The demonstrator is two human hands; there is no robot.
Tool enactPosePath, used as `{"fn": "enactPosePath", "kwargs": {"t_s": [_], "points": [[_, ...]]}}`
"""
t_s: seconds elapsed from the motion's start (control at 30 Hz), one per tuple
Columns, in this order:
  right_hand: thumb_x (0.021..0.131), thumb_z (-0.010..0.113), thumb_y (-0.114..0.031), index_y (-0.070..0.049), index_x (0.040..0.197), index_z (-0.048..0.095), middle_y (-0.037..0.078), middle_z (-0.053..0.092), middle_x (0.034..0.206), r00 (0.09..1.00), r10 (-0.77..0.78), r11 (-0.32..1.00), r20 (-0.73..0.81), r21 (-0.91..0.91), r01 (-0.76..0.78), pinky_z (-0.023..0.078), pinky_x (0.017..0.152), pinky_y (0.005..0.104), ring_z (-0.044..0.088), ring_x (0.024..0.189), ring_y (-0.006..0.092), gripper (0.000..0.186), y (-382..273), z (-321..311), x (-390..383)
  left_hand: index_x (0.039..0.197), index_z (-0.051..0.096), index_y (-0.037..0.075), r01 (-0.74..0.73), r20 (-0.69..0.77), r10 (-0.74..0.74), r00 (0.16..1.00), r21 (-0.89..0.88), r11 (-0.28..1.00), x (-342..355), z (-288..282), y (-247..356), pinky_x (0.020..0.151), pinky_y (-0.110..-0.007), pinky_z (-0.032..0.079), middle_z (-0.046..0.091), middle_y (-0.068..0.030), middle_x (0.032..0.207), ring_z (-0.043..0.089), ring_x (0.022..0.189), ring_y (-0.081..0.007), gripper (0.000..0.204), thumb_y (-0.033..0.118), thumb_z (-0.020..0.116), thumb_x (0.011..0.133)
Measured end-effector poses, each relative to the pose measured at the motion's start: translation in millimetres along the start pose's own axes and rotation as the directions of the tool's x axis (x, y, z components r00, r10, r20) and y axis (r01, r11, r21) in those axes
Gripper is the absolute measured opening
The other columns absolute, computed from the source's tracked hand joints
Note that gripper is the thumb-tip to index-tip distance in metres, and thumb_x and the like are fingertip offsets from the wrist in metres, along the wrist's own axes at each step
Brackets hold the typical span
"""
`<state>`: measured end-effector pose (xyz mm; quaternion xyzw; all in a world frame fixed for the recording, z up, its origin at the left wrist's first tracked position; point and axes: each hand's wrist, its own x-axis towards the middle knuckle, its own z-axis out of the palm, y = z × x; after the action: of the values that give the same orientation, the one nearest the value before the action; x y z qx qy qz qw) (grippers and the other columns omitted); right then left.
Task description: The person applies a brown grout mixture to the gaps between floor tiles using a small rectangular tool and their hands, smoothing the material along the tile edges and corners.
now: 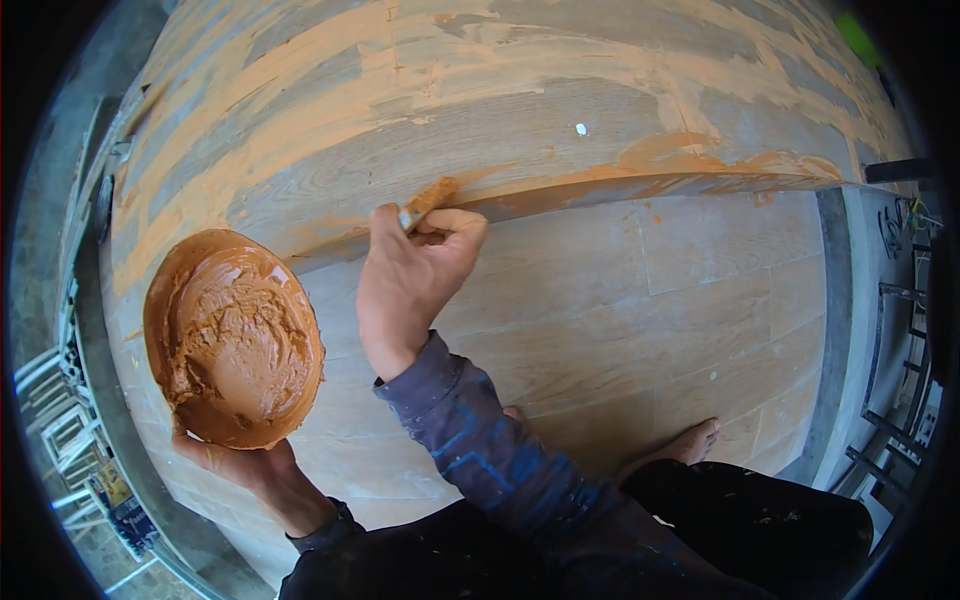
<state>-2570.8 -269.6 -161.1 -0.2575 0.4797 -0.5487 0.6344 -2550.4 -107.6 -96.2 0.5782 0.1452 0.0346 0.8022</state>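
Pressing a putty knife [428, 198] along the step edge [640, 185], right hand [410, 280].

One bowl [233, 338], one putty knife [428, 200], two hands, one bare foot [690, 443].

Building site: freshly grouted wood-look tiles [600, 300], metal scaffolding [900, 400].

Surroundings of the tiled corner
A bare foot [690, 442] is seen on the wood-look floor tiles [640, 310]; metal racks [905, 400] are stacked at right.
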Motion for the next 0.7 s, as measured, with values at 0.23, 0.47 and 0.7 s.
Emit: {"fn": "enactPosePath", "kwargs": {"t_s": [0.23, 0.47, 0.7], "points": [[0.091, 0.073, 0.007, 0.0, 0.112, 0.053, 0.008, 0.065, 0.102, 0.976, -0.109, 0.994, 0.189, 0.023, 0.106, 0.054, 0.079, 0.0255, 0.065, 0.088, 0.0109, 0.03, -29.0, -58.2, -15.9, 0.14, 0.051, 0.015, -0.037, 0.001, 0.037, 0.999, 0.018, 0.999, 1.1, -12.6, 29.5, 0.114, -0.052, 0.044, 0.053, -0.0087, 0.148, 0.05, 0.138, -0.0306, 0.047, 0.044, 0.042, 0.104], [0.089, 0.072, 0.008, 0.002, 0.115, 0.068, 0.008, 0.067, 0.103, 0.848, -0.53, 0.731, 0.022, -0.494, 0.47, 0.052, 0.08, 0.0281, 0.063, 0.093, 0.0137, 0.027, -18.8, -127.6, 72.7, 0.138, 0.052, 0.017, -0.049, 0.047, 0.047, 0.998, 0.055, 0.997, -15.9, -18.0, 11.8, 0.113, -0.053, 0.045, 0.051, -0.0095, 0.15, 0.049, 0.139, -0.0313, 0.045, 0.045, 0.043, 0.104], [0.081, 0.071, 0.013, 0.001, 0.122, 0.068, 0.015, 0.064, 0.107, 0.814, -0.332, 0.802, 0.476, -0.312, 0.509, 0.053, 0.081, 0.0368, 0.063, 0.098, 0.0273, 0.043, 39.3, -109.3, 4.2, 0.143, 0.052, 0.009, -0.095, -0.021, 0.097, 0.995, 0.09, 0.991, -46.7, 4.7, -4.7, 0.114, -0.051, 0.044, 0.053, -0.0091, 0.149, 0.05, 0.138, -0.0292, 0.056, 0.046, 0.042, 0.103]]}}
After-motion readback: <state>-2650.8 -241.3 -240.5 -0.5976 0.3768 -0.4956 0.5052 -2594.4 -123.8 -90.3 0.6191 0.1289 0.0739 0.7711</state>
